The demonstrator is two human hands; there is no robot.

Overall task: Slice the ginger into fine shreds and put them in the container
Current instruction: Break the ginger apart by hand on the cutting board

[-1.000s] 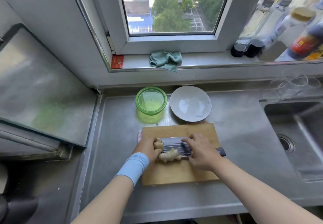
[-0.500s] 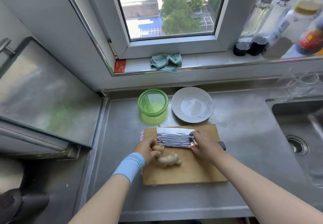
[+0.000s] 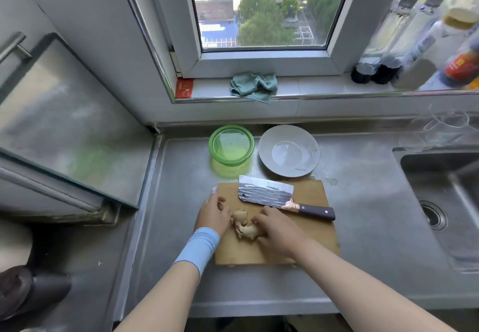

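Positioning step, I judge: knobby beige ginger root [image 3: 245,226] lies near the left edge of wooden cutting board [image 3: 318,237], right hand [image 3: 277,230] fingers pinching it, left hand [image 3: 213,215] grip unclear. Next: lift steel cleaver [image 3: 264,191].

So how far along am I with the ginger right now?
Done: only the setup. The ginger is on the cutting board, unsliced, with no shreds visible. In hand: left hand and right hand both hold the ginger, while the cleaver lies flat on the board, unheld. Left: all the slicing, shredding, and filling the green container, which looks empty.
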